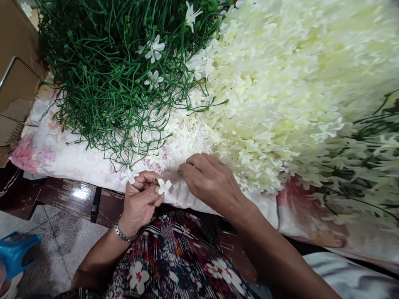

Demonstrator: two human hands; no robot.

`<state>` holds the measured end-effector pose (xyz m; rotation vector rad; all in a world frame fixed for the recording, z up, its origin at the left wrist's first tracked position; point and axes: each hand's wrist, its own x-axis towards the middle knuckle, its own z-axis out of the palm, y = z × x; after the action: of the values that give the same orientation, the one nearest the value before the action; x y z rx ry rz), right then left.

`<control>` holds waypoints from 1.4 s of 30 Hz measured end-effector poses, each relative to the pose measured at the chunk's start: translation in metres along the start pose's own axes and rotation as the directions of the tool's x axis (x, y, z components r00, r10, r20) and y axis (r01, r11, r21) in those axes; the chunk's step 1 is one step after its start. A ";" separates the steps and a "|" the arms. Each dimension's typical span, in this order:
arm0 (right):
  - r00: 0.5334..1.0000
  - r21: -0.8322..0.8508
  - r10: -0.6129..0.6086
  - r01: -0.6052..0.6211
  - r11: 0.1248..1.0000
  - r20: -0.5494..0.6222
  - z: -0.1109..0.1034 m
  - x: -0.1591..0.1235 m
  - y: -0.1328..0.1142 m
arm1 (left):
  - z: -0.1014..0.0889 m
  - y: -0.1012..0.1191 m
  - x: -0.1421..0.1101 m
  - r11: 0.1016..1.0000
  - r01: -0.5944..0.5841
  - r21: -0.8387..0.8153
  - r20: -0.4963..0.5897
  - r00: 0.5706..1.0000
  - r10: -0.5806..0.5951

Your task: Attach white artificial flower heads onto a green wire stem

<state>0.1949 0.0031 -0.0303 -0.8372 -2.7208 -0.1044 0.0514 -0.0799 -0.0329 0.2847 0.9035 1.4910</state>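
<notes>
My left hand [141, 200] is closed in a pinch on a thin green stem with small white artificial flowers [163, 185] at its tips. My right hand [209, 178] rests knuckles up just to its right, fingers curled down into the loose white petals [183, 143]; what they hold is hidden. Both hands are at the near edge of a floral cloth [62, 158]. A tangle of green plastic stems [109, 79] lies behind the left hand.
A large heap of cream-white artificial flowers [286, 83] covers the cloth's right half. Brown cardboard [15, 50] stands at far left. A blue object [17, 251] sits on the grey floor at lower left. My patterned lap [174, 257] is below.
</notes>
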 end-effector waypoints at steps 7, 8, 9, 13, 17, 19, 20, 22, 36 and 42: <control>0.962 0.576 0.262 -0.174 0.799 -0.072 -0.010 -0.013 -0.001 | 0.001 -0.001 0.002 0.993 0.077 -0.090 0.069 0.995 -0.071; 0.949 0.631 0.311 -0.208 0.747 -0.057 -0.011 -0.015 -0.002 | 0.002 -0.002 0.002 0.994 0.070 -0.087 0.076 0.995 -0.064; 0.933 0.676 0.357 -0.235 0.698 -0.045 -0.013 -0.017 -0.002 | 0.004 -0.003 0.002 0.995 0.059 -0.082 0.080 0.995 -0.053; 0.903 0.820 0.429 -0.242 0.520 -0.006 -0.016 -0.023 -0.002 | 0.009 -0.007 0.002 0.999 0.004 -0.040 0.097 0.995 0.000; 0.865 0.903 0.501 -0.240 0.356 0.032 -0.021 -0.027 -0.004 | 0.013 -0.010 0.002 1.000 -0.020 0.001 0.118 0.993 0.020; 0.845 0.928 0.533 -0.238 0.287 0.052 -0.025 -0.029 -0.008 | 0.014 -0.011 0.002 1.000 -0.023 0.011 0.128 0.992 0.022; 0.840 0.943 0.539 -0.223 0.249 0.056 -0.028 -0.030 -0.012 | 0.014 -0.011 0.002 1.000 -0.024 0.015 0.133 0.991 0.021; 0.837 0.969 0.545 -0.172 0.179 0.048 -0.031 -0.029 -0.019 | 0.014 -0.013 0.002 0.999 -0.026 0.027 0.144 0.989 0.022; 0.841 0.833 0.454 -0.009 0.553 -0.293 -0.019 -0.020 -0.036 | 0.019 -0.020 0.002 0.992 -0.127 0.025 0.163 0.979 0.121; 0.864 0.804 0.397 0.015 0.594 -0.309 -0.018 -0.020 -0.035 | 0.014 -0.023 0.001 0.982 -0.163 0.098 0.155 0.977 0.147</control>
<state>0.1957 -0.0390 -0.0184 -0.6903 -1.8614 0.8028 0.0776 -0.0762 -0.0395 0.5506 0.8613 1.5432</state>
